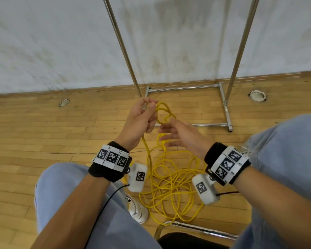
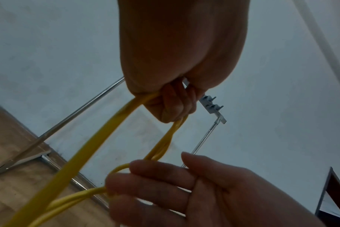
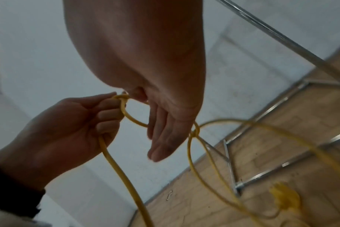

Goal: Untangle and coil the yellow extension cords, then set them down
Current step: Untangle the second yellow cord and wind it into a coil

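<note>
A yellow extension cord (image 1: pixel 162 109) forms a knotted loop held up between my hands. The rest lies as a loose tangle (image 1: pixel 169 184) on the wooden floor between my knees. My left hand (image 1: pixel 142 117) grips the cord with curled fingers; one strand (image 2: pixel 83 150) hangs down from the fist (image 2: pixel 171 106). My right hand (image 1: pixel 176 133) is just to the right and lower, its fingers (image 3: pixel 165 132) straight and touching the strands of the loop. The loop (image 3: pixel 130 118) runs from the left hand (image 3: pixel 83 121) behind the right palm. A yellow plug (image 3: pixel 285 198) lies on the floor.
A chrome garment rack (image 1: pixel 224 106) stands against the white wall ahead, its base bars on the floor just beyond my hands. Two round floor sockets (image 1: pixel 257 95) (image 1: pixel 64 102) sit near the wall. My white shoe (image 1: pixel 138 211) and a chair frame (image 1: pixel 196 229) border the tangle.
</note>
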